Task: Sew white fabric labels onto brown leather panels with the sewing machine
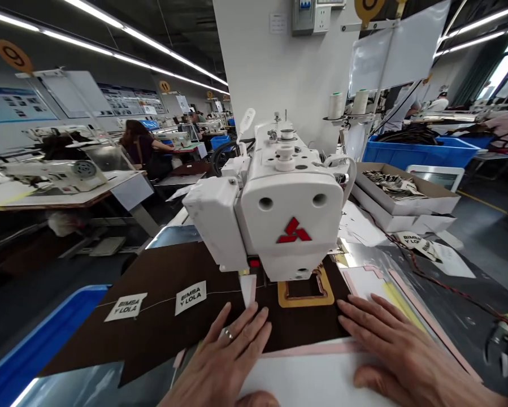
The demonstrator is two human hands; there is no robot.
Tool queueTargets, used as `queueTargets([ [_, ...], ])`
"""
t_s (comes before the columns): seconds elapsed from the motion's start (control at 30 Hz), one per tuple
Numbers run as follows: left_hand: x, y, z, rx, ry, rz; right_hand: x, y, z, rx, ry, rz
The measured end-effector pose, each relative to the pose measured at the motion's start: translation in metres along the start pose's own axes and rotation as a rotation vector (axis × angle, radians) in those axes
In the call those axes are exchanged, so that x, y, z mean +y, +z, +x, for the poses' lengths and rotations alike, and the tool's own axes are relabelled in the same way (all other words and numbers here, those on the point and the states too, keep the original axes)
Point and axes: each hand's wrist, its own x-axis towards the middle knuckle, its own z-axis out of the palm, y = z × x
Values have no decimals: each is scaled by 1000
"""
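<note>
Dark brown fabric (160, 339) lies under the head of a white sewing machine (291, 215). My left hand (232, 350) rests flat on the fabric with fingers spread, its fingertips by the tip of a white strip (248, 289) below the machine. At the fabric's right edge lies my right hand (389, 339), palm down, fingers stretched out. Between the hands, a yellow rectangular frame (305, 302) sits on the fabric beneath the machine head. Two white printed labels, one nearer the machine (190, 298) and one farther left (126, 307), are on the fabric along a thin light line.
A white board with pink edging (313, 379) lies in front of the fabric. To the right are a cardboard box of labels (431, 203), loose labels (417, 244), a red-black cord (444, 294) and thread snips (503, 345). A blue bin (46, 333) stands at left. Other people work behind.
</note>
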Motion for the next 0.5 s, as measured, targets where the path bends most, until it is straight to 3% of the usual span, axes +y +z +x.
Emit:
queueTargets([
  [0.17, -2, -3, 7, -119, 5, -82, -6, -3, -2, 10, -53, -139],
  [0.33, -1, -2, 6, -109, -42, -119, -5, -3, -3, 20, -50, -159],
  [0.5, -2, 7, -5, -61, -60, -123, -8, 0, -7, 40, -17, -24],
])
